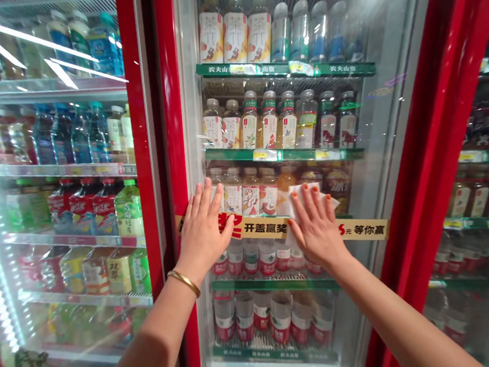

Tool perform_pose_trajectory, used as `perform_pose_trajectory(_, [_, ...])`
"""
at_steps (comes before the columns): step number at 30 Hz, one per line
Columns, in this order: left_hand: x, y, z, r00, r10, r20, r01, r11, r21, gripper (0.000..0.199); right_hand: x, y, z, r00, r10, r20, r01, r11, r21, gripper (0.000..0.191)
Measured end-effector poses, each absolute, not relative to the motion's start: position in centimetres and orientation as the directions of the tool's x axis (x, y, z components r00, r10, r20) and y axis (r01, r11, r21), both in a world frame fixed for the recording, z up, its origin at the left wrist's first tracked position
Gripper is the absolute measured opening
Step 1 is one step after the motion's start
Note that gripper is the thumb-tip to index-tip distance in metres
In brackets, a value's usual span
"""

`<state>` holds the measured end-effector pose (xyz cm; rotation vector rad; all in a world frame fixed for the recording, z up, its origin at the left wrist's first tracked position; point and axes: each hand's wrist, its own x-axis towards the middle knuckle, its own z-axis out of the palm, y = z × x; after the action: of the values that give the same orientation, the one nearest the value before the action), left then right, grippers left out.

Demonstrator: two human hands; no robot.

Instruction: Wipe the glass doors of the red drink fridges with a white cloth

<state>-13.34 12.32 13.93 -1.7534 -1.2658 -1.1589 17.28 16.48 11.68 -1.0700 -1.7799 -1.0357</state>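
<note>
My left hand [201, 227] lies flat on the glass door [358, 185] of an upright drinks fridge, close to its red left frame, fingers stretched and thumb out. It holds nothing; a gold bangle [185, 284] circles that wrist. Farther right, my right hand [319, 225] presses a thin white wipe [286, 205] against the same glass, the fingers spread over it. The wipe's edges show around the fingers, while its middle is hidden under the palm. Both hands overlap a gold printed strip [263, 227] that crosses the door.
Behind the glass, rows of bottles [235, 36] stand on green-edged shelves [285, 154]. To the left is another fridge with lit shelves of drinks [86, 209]. A thick red frame [449, 131] separates the middle door from a fridge on the right [477, 197].
</note>
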Motion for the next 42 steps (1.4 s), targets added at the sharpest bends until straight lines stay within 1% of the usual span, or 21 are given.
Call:
perform_pose_trajectory(3, [-13.4,12.4,13.8,0.132,0.348,0.928,0.954,-0.298,-0.024,0.088,18.3,17.4,14.7,-0.123,0.237,0.964,0.969,0.237,0.065,0.084])
perform_pose_trajectory(5, [-13.3,12.5,13.8,0.130,0.342,0.931,0.954,-0.298,-0.023,0.089,16.4,17.9,17.2,-0.070,0.218,0.973,0.974,0.226,0.020,0.085])
perform_pose_trajectory(6, [-13.3,12.5,13.7,0.129,0.339,0.932,0.955,-0.296,-0.024,0.090,14.8,17.9,18.0,-0.083,0.216,0.973,0.972,0.234,0.031,0.086])
perform_pose_trajectory(8, [-13.3,12.5,13.7,0.131,0.334,0.933,0.956,-0.291,-0.030,0.089,11.4,17.5,18.1,-0.180,0.223,0.958,0.954,0.276,0.115,0.087])
perform_pose_trajectory(11, [-13.5,12.5,13.7,0.138,0.331,0.933,0.956,-0.290,-0.039,0.088,8.7,16.5,15.0,-0.432,0.227,0.873,0.866,0.375,0.331,0.088])
perform_pose_trajectory(13, [-13.7,12.4,13.7,0.142,0.329,0.934,0.954,-0.298,-0.040,0.088,9.7,16.1,12.5,-0.548,0.221,0.807,0.802,0.414,0.431,0.087])
perform_pose_trajectory(14, [-13.7,12.4,13.7,0.144,0.327,0.934,0.952,-0.303,-0.041,0.088,10.6,16.0,11.7,-0.558,0.223,0.800,0.798,0.410,0.442,0.086])
perform_pose_trajectory(16, [-13.7,12.5,13.7,0.149,0.326,0.934,0.950,-0.309,-0.043,0.088,12.6,16.1,11.5,-0.475,0.231,0.849,0.853,0.359,0.379,0.086])
perform_pose_trajectory(19, [-13.6,12.5,13.7,0.143,0.322,0.936,0.949,-0.313,-0.037,0.087,12.7,16.6,14.5,-0.262,0.249,0.933,0.945,0.263,0.195,0.086])
perform_pose_trajectory(21, [-13.5,12.5,13.7,0.138,0.316,0.939,0.947,-0.320,-0.031,0.084,10.3,16.7,16.8,-0.221,0.282,0.934,0.957,0.249,0.151,0.086])
perform_pose_trajectory(22, [-13.5,12.5,13.7,0.137,0.311,0.940,0.945,-0.326,-0.030,0.083,8.7,16.7,17.5,-0.250,0.300,0.921,0.949,0.265,0.171,0.085])
perform_pose_trajectory(24, [-13.6,12.5,13.7,0.132,0.302,0.944,0.939,-0.343,-0.022,0.081,6.0,16.4,17.4,-0.381,0.311,0.871,0.900,0.341,0.271,0.082])
perform_pose_trajectory(26, [-13.8,12.5,13.7,0.119,0.296,0.948,0.934,-0.357,-0.006,0.079,4.7,16.0,15.7,-0.522,0.277,0.807,0.818,0.431,0.382,0.077])
perform_pose_trajectory(28, [-14.2,12.5,13.8,0.108,0.294,0.950,0.935,-0.355,0.003,0.078,5.0,15.7,13.9,-0.605,0.234,0.761,0.752,0.484,0.448,0.074])
perform_pose_trajectory(29, [-14.4,12.5,13.9,0.107,0.295,0.950,0.937,-0.348,0.003,0.078,5.4,15.6,13.4,-0.615,0.225,0.756,0.742,0.490,0.458,0.072])
perform_pose_trajectory(31, [-14.8,12.6,13.9,0.110,0.295,0.949,0.943,-0.333,-0.006,0.078,5.9,15.7,14.0,-0.583,0.242,0.776,0.769,0.473,0.430,0.073])
perform_pose_trajectory(34, [-15.4,13.0,13.9,0.125,0.285,0.950,0.942,-0.335,-0.024,0.079,4.5,16.2,17.2,-0.472,0.281,0.836,0.839,0.435,0.328,0.076])
perform_pose_trajectory(36, [-15.8,13.3,13.6,0.117,0.267,0.956,0.935,-0.354,-0.016,0.082,2.6,16.5,18.6,-0.454,0.261,0.852,0.836,0.455,0.306,0.076])
perform_pose_trajectory(38, [-16.2,13.4,13.3,0.099,0.254,0.962,0.927,-0.376,0.003,0.087,1.1,16.7,17.7,-0.509,0.214,0.834,0.789,0.503,0.352,0.075])
perform_pose_trajectory(40, [-16.6,13.3,12.9,0.093,0.254,0.963,0.921,-0.390,0.014,0.090,0.8,16.6,15.1,-0.592,0.168,0.788,0.724,0.541,0.429,0.074])
perform_pose_trajectory(42, [-17.1,13.0,12.5,0.106,0.268,0.958,0.916,-0.401,0.010,0.092,1.5,16.3,12.6,-0.640,0.141,0.755,0.684,0.553,0.477,0.073])
